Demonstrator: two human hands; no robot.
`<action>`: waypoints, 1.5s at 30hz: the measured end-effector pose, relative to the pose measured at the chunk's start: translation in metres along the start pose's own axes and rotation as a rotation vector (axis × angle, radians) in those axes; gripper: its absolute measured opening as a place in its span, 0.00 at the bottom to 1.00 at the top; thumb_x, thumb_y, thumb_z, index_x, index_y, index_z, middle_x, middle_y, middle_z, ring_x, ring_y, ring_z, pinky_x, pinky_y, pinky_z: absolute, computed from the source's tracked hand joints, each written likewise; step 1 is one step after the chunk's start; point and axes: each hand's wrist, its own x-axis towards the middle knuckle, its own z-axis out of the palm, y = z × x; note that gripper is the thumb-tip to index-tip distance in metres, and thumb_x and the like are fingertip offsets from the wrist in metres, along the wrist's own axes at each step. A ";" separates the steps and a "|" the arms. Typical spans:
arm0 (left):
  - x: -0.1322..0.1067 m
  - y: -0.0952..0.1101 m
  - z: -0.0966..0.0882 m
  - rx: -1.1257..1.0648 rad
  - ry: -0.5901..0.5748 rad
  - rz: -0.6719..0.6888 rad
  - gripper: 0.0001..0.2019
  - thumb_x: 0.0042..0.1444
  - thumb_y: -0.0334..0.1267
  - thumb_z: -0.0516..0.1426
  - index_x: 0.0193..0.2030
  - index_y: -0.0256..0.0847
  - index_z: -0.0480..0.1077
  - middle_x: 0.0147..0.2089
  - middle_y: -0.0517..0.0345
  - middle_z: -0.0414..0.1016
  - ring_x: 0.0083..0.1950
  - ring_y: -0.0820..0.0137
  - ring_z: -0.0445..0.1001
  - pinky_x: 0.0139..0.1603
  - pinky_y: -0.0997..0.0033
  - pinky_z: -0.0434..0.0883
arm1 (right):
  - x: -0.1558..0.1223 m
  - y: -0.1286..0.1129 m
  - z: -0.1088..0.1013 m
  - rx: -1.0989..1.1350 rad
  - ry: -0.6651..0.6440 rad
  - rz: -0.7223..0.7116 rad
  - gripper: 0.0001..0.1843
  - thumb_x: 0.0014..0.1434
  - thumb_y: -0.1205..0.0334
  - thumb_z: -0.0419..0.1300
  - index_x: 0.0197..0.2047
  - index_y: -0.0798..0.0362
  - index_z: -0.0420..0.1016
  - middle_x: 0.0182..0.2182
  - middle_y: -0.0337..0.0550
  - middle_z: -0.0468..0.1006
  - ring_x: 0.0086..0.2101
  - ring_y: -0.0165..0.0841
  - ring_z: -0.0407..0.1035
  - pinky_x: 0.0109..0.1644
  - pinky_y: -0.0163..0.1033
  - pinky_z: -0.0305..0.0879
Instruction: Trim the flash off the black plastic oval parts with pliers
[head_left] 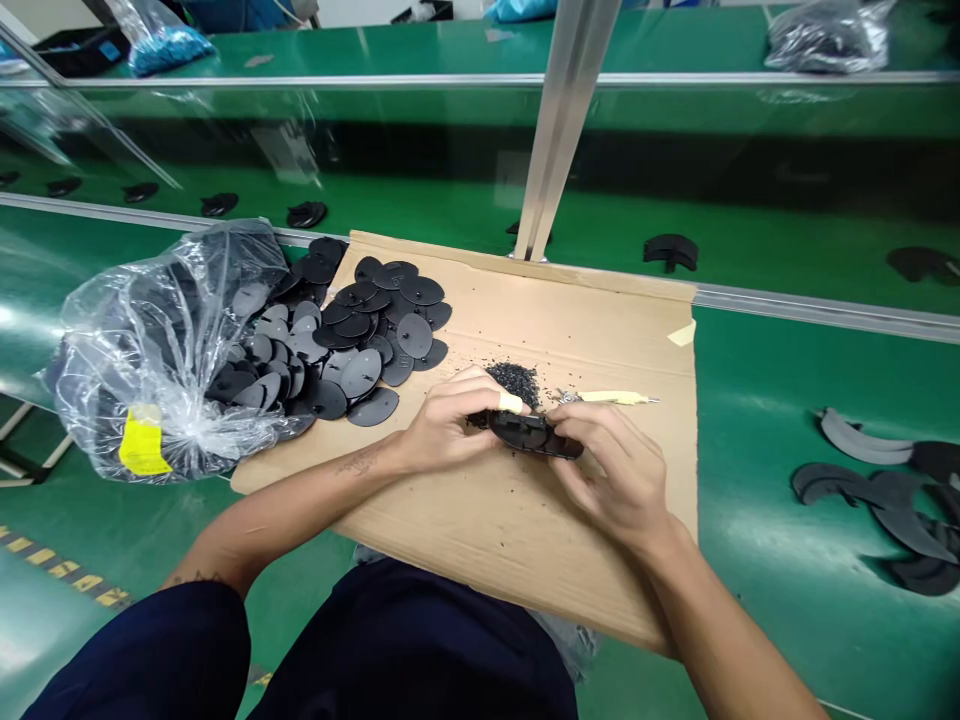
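Between my two hands is a black plastic part [525,432], held just above a cardboard sheet [465,530]. My left hand [454,420] grips its left end, with yellow tape wrapped round a fingertip. On the right end, the fingers of my right hand [611,455] are closed. A heap of small black bits [515,382] lies right behind the part. Just beyond my right fingers rests a pale yellow-handled tool [611,397] with a thin metal tip. Many black oval discs [361,372] are piled to the left of my hands.
A clear plastic bag [172,350] spills more discs at the left. Curved black parts [892,500] lie on the green bench [757,400] at right. A metal post [562,130] rises behind the cardboard. Several black parts [670,250] sit on the green surface beyond the rail.
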 end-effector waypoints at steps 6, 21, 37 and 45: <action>0.000 0.000 0.000 -0.010 0.005 0.011 0.05 0.62 0.34 0.63 0.45 0.39 0.77 0.37 0.53 0.83 0.39 0.69 0.78 0.42 0.66 0.73 | -0.002 0.001 0.000 0.019 -0.041 0.017 0.12 0.59 0.74 0.59 0.44 0.50 0.69 0.40 0.47 0.81 0.37 0.35 0.76 0.39 0.41 0.74; -0.004 0.010 0.005 -0.119 -0.066 0.002 0.08 0.60 0.35 0.66 0.46 0.40 0.77 0.37 0.52 0.83 0.39 0.69 0.78 0.44 0.65 0.76 | -0.007 0.000 0.013 0.064 -0.189 0.040 0.06 0.64 0.71 0.57 0.39 0.53 0.74 0.40 0.50 0.79 0.38 0.35 0.72 0.38 0.40 0.71; -0.001 -0.001 -0.001 -0.035 -0.015 -0.043 0.18 0.67 0.51 0.57 0.45 0.37 0.77 0.39 0.48 0.82 0.41 0.66 0.78 0.44 0.63 0.73 | -0.004 0.000 0.001 -0.094 0.069 0.038 0.15 0.59 0.75 0.61 0.46 0.48 0.75 0.39 0.45 0.82 0.38 0.37 0.76 0.38 0.43 0.72; 0.000 0.002 -0.001 0.063 -0.193 -0.114 0.09 0.65 0.42 0.60 0.40 0.37 0.74 0.32 0.55 0.75 0.35 0.69 0.71 0.38 0.69 0.69 | -0.004 0.001 0.004 -0.141 0.045 -0.108 0.12 0.61 0.74 0.58 0.43 0.48 0.76 0.37 0.44 0.83 0.38 0.35 0.76 0.42 0.42 0.73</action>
